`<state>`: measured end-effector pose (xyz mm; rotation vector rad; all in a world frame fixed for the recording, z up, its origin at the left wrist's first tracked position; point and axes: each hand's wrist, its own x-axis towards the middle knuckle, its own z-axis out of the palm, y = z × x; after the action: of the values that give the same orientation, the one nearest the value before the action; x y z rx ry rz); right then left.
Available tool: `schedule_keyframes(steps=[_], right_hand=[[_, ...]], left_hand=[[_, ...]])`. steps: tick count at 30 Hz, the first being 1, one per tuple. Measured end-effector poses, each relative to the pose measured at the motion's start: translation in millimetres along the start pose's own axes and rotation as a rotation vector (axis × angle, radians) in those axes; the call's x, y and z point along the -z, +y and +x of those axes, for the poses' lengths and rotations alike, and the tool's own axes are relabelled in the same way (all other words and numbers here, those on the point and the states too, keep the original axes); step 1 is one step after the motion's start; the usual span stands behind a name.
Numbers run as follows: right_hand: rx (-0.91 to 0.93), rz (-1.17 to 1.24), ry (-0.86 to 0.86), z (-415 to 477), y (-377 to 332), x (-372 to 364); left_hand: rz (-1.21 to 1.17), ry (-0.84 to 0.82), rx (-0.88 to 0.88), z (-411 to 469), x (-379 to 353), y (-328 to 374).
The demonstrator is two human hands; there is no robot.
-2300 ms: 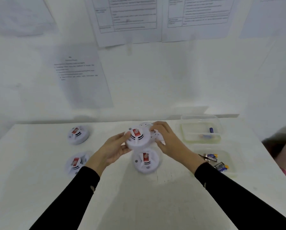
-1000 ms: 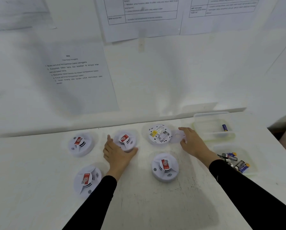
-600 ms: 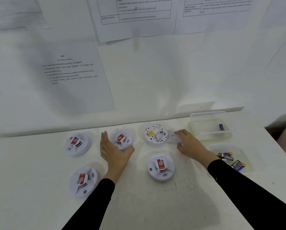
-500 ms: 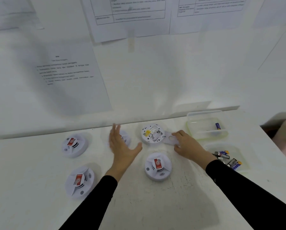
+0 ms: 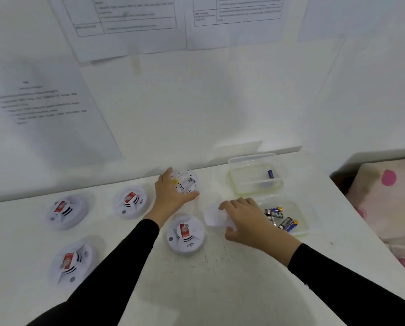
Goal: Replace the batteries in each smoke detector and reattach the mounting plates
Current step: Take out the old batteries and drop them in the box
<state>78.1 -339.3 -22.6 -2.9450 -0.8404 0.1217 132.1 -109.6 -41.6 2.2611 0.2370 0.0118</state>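
Four detectors [image 5: 186,234] sit face-up on the tabletop [image 5: 220,290], left and centre. The left hand [image 5: 171,198] curls its fingers round a fifth detector [image 5: 187,182], upturned, at the far edge. The right hand [image 5: 246,220] pinches one plate [image 5: 212,217]. Two trays [image 5: 257,190] stand right: the far one holds one battery [image 5: 270,174], the near one several batteries [image 5: 276,215].

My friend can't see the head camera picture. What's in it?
A person's left hand grips an upturned smoke detector while the right hand holds a mounting plate. Four more detectors and two battery tubs sit on the white table.
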Motion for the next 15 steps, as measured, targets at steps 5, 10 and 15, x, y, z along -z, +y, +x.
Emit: schedule_keyframes(steps=[5, 10, 15], right_hand=[[0.317, -0.005, -0.011, -56.7, 10.8, -19.6], [0.462, -0.129, 0.006, -73.1, 26.0, -44.3], [0.437, 0.209, 0.306, -44.9, 50.7, -1.0]], left_hand=[[-0.118, 0.0, -0.064, -17.9, -0.5, 22.4], [-0.125, -0.058, -0.108, -42.5, -21.0, 40.8], [-0.216, -0.024, -0.113, -56.6, -36.5, 53.1]])
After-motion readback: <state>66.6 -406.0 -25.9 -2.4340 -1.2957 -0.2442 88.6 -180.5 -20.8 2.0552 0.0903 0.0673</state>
